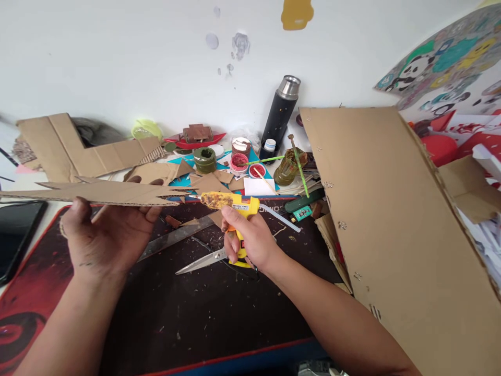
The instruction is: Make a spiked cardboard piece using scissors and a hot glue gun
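Hemming the dark mat (188, 318) on the right was a big cardboard sheet (395, 219); open room was left only near the front edge. Scissors (203, 261) and a metal ruler (176, 236) were partly hidden behind the hands. The cardboard strip (97, 192), cut off at the left, was held level by the left hand (105, 235), palm up, fingers clamped under it. The glue gun (230, 202) was gripped tight by the right hand (250, 243), nozzle touching the strip's jagged right end.
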`<state>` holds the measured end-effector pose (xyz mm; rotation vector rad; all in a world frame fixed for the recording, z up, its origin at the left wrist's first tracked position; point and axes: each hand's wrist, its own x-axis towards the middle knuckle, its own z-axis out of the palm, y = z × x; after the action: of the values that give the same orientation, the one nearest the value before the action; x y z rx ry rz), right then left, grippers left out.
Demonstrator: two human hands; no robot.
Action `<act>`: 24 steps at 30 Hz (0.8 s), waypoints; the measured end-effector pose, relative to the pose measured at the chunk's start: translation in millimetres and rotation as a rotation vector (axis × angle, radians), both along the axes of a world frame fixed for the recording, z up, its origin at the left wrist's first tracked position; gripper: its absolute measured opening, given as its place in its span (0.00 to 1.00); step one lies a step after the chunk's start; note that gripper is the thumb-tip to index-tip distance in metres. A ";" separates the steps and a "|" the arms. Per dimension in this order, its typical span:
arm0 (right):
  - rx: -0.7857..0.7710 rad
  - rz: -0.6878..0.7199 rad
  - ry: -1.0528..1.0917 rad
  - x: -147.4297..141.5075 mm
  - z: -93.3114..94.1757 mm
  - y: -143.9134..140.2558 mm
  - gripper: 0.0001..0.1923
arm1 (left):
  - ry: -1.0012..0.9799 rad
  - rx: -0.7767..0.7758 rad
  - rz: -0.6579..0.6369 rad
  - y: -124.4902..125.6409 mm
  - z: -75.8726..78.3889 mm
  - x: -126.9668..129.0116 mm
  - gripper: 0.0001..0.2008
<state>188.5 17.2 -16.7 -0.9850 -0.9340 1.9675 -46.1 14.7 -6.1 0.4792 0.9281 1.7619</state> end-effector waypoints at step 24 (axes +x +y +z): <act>0.007 -0.001 -0.032 0.6 1.4 -0.2 0.32 | -0.015 0.018 0.011 0.6 0.3 0.0 0.30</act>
<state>189.2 17.1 -15.3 -1.0159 -0.9575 1.9518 -46.1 15.3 -5.8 0.4731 0.9060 1.7827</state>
